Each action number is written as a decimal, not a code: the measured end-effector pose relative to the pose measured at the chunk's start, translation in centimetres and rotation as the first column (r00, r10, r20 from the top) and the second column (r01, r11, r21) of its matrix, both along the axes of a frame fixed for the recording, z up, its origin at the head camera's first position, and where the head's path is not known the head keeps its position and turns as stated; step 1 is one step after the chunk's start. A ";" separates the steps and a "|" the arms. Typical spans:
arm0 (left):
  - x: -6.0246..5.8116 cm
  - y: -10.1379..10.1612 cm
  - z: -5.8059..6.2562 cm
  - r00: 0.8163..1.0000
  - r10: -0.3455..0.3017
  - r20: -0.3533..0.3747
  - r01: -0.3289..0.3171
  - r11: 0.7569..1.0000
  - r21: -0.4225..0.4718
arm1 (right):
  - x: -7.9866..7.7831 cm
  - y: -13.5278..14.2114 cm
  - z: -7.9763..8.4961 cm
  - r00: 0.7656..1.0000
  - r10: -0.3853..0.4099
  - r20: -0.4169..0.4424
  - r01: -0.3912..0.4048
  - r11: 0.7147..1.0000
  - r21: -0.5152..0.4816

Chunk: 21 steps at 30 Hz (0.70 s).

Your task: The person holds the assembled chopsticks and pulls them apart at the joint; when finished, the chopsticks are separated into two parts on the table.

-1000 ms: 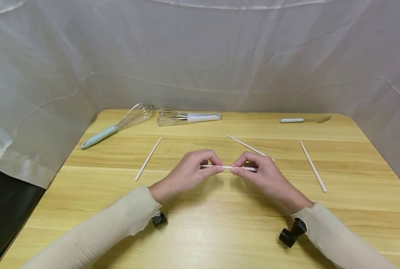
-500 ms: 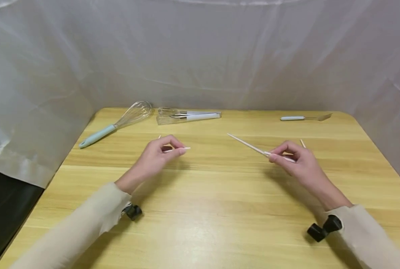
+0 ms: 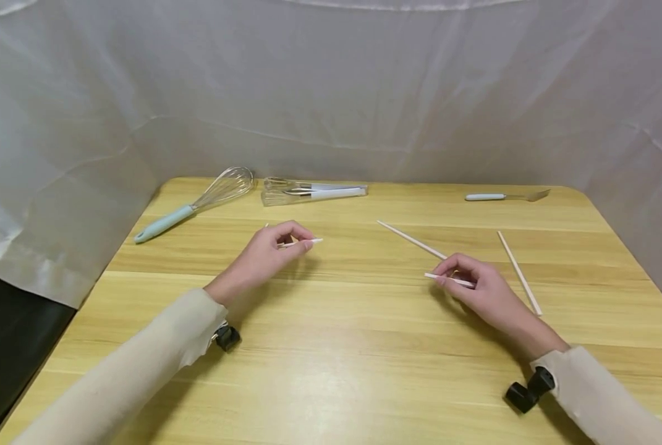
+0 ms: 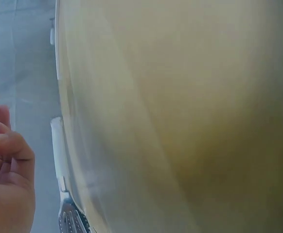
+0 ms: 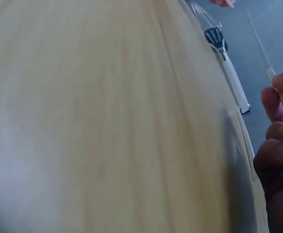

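Observation:
Between thumb and fingertips my left hand (image 3: 266, 256) pinches a short pale chopstick piece (image 3: 317, 240), its end poking out to the right. My right hand (image 3: 486, 293) pinches another short chopstick piece (image 3: 429, 275), which points left. Both hands are held over the table, well apart. A whole chopstick (image 3: 411, 239) lies slanted on the wood, its near end close behind the right fingertips. Further right rests another chopstick (image 3: 518, 272). The left hand covers most of a third chopstick (image 3: 266, 225), leaving only its tip visible. Both pieces also show in the wrist views.
Along the back of the wooden table (image 3: 331, 346) lie a whisk (image 3: 197, 204) with a light blue handle, white-handled slotted tongs (image 3: 336, 193) and a small pale-handled spatula (image 3: 486, 196). Grey cloth (image 3: 331, 80) hangs close behind the table.
The hands were together on one chopstick length; they have parted left and right, each with a short piece. Since half a second ago the right hand has come left and nearer.

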<state>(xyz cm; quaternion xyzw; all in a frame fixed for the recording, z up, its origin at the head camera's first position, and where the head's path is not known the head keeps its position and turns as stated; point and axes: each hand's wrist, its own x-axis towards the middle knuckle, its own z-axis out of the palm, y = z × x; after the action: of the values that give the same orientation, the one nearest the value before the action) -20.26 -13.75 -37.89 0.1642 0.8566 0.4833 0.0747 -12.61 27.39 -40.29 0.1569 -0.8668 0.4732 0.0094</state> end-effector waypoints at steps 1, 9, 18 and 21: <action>-0.2 0.0 0.0 1.000 -0.002 -0.002 0.002 1.000 -0.007 | 0.0 0.1 -0.1 1.000 0.006 0.001 -0.006 1.000 0.003; -1.4 0.0 0.0 0.999 -0.021 -0.051 0.019 0.999 -0.046 | 0.0 0.7 -0.4 0.993 0.004 0.119 -0.003 1.000 -0.015; -2.5 0.6 0.0 0.997 -0.056 -0.060 0.050 0.994 -0.096 | 0.0 0.5 -0.3 0.998 -0.009 0.064 0.003 0.996 0.084; -2.8 0.9 -0.2 0.996 -0.073 -0.058 0.066 0.991 -0.114 | 0.1 0.4 -0.4 0.999 -0.012 0.033 0.008 0.993 0.121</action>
<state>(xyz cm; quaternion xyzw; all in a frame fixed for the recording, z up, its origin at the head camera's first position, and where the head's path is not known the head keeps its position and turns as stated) -23.02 -12.84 -38.07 0.2044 0.8781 0.4263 0.0740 -12.48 27.79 -40.65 0.1449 -0.8947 0.4224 -0.0123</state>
